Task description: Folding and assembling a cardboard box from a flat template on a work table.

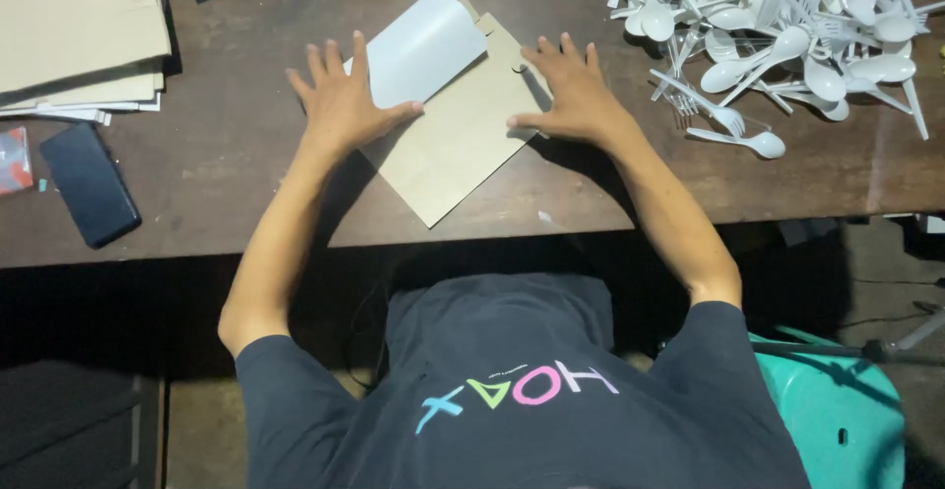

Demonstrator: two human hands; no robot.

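A flat brown cardboard box blank point(455, 144) lies at an angle on the dark wooden table point(226, 169). One flap point(423, 46) with a white inner face is folded up at its far end. My left hand point(342, 100) presses flat on the blank's left edge, fingers spread. Pressing on the blank's right corner is my right hand point(573, 92), also with spread fingers. Neither hand grips anything.
A heap of white plastic spoons and forks point(787, 26) fills the table's far right. A stack of flat cardboard sheets point(79, 31) lies at the far left, with a dark phone point(90, 184) in front of it. A teal plastic stool point(837, 410) stands at lower right.
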